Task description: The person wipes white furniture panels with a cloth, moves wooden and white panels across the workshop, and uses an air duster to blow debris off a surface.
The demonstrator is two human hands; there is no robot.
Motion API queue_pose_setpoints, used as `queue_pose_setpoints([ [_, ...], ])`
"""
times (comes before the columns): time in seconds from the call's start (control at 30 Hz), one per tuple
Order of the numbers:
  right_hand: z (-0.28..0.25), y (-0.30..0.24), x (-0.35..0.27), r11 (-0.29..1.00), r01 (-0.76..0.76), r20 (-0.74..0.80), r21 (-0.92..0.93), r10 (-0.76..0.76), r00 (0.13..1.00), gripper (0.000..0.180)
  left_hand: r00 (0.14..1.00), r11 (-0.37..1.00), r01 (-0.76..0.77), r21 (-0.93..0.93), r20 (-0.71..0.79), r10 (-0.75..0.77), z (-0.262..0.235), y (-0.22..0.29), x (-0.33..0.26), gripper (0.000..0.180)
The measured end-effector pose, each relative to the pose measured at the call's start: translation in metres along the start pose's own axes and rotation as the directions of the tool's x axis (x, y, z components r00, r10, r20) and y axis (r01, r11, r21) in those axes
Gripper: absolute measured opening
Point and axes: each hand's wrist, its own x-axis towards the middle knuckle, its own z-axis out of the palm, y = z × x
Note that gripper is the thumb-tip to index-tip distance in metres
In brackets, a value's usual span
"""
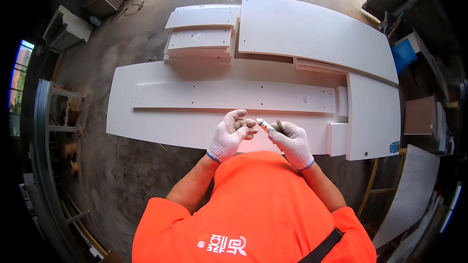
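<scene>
Work apparently at an early stage: the tube point(264, 125) is in hand at frame centre, while the boards point(224, 96) above lie stacked, seemingly unjoined. Tube slim, white, blue-banded — tilted. Right hand point(293, 143): fingers around it; left hand point(226, 138): fingers curled — contents unclear.

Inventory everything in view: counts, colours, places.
Tube: one, white with blue bands, right hand
Rod: one, dark, right hand
Bottom panel: one, white, under others
Holed long board: one, white, centre
Wide far panel: one, white, upper right
Right panel: one, white, right end
Short boards: several, white, upper left stack
Metal frame: one, grey, left
Blue item: one, blue, right
Other clutter: many, mixed, dim edges
Floor: one, grey, around
Strap: one, black, lower right
Shirt: one, orange, bottom
Left hand: one, white glove, centre
Right hand: one, white glove, right of centre
</scene>
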Motion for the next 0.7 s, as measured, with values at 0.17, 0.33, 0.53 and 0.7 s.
queue_pose_setpoints([
  [0.17,0.025,0.001,0.005,0.987,0.095,-0.059,-0.132,-0.104,0.993,0.019,0.920,0.814,-0.385,0.436,0.250,0.301,-0.026,0.003,0.015,0.062],
  [0.33,0.033,-0.005,0.004,0.987,0.039,-0.075,-0.157,-0.051,0.996,0.018,0.846,0.591,-0.533,0.606,0.400,0.353,-0.034,0.017,0.026,0.069],
  [0.53,0.021,-0.017,0.004,0.936,-0.025,0.008,-0.350,0.030,1.000,0.020,0.720,0.257,-0.694,0.673,0.660,0.216,-0.037,0.033,0.031,0.066],
  [0.7,0.013,-0.021,0.002,0.906,-0.024,0.098,-0.423,0.071,0.993,0.023,0.661,0.256,-0.747,0.613,0.725,0.194,-0.037,0.031,0.031,0.057],
])
